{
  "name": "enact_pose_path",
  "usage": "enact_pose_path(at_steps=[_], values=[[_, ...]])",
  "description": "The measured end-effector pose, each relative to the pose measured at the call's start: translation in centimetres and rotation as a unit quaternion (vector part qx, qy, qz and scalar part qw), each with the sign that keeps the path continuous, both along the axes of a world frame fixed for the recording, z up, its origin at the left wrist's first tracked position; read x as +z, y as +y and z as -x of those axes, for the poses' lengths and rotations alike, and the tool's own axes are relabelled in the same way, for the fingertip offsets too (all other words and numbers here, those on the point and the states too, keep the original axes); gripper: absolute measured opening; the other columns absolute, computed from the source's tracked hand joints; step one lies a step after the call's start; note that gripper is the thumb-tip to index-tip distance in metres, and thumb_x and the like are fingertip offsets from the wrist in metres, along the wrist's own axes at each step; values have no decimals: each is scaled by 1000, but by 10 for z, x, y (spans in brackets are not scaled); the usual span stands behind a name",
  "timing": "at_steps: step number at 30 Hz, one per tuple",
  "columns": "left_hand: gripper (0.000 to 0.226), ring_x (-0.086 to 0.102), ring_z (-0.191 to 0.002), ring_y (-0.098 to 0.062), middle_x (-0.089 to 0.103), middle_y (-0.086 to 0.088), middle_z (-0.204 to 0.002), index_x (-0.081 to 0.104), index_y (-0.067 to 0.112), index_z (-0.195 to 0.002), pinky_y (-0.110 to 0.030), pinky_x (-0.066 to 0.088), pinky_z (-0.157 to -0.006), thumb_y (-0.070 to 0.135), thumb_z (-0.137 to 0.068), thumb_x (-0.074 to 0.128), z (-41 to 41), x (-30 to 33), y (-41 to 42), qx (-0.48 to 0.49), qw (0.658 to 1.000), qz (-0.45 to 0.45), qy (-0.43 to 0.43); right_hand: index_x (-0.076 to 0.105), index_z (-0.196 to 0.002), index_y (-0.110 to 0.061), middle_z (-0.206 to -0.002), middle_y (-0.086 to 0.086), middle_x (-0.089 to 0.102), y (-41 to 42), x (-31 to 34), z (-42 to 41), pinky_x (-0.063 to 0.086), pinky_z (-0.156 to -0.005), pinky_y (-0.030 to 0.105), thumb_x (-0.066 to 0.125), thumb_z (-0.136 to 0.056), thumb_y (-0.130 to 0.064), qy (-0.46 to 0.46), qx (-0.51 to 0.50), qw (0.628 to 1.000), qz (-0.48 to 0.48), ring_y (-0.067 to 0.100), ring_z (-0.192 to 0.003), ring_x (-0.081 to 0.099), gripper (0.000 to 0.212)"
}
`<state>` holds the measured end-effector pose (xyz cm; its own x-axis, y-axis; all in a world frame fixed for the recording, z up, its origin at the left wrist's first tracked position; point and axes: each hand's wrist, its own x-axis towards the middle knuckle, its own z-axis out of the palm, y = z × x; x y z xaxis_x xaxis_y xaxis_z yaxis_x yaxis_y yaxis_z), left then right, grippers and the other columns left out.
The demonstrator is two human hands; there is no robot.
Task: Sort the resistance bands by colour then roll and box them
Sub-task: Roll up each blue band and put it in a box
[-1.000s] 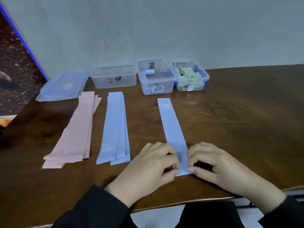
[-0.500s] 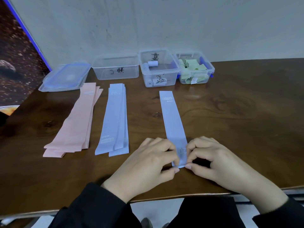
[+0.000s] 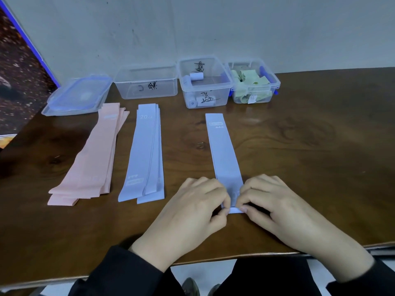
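Brown wooden table (image 3: 299,167), grey wall (image 3: 213,28), dark poster (image 3: 15,71).

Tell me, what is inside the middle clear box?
In the middle clear box, pale blue rolled bands lie at the back and front. Its handwritten label covers part, so the exact count stays unclear.

three boxes (image 3: 205,82) stand behind band stacks (image 3: 143,154) on the table (image 3: 310,167).

I have turned the near end of the blue band (image 3: 224,154) over into a small fold under both my grips.
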<state>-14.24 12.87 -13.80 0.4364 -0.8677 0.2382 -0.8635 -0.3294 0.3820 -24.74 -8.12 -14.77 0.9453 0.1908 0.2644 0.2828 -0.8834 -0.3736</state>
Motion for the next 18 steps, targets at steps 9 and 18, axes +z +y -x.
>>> enact_pose_path(at_steps=[9, 18], values=[[8, 43, -95, -2, 53, 16, -100, 67, 27, -94, -16, 29, -85, 33, -89, 66, 1, -2, 3, 17, 999, 7, -31, 74, -103, -30, -105, -19, 57, -4, -7, 1, 43, -89, 33, 62, -96, -43, -23, 2, 1000, -18, 8, -105, 58, 19], [9, 43, -95, -1, 51, 18, -96, 66, 29, -93, -20, 35, -86, 34, -95, 59, 2, -1, 1, 34, 999, 0, -18, 75, -99, -31, -94, -21, 59, -4, 1, -4, 45, -80, 33, 58, -99, -39, -12, 13, 999, -30, 6, -87, 58, 19]])
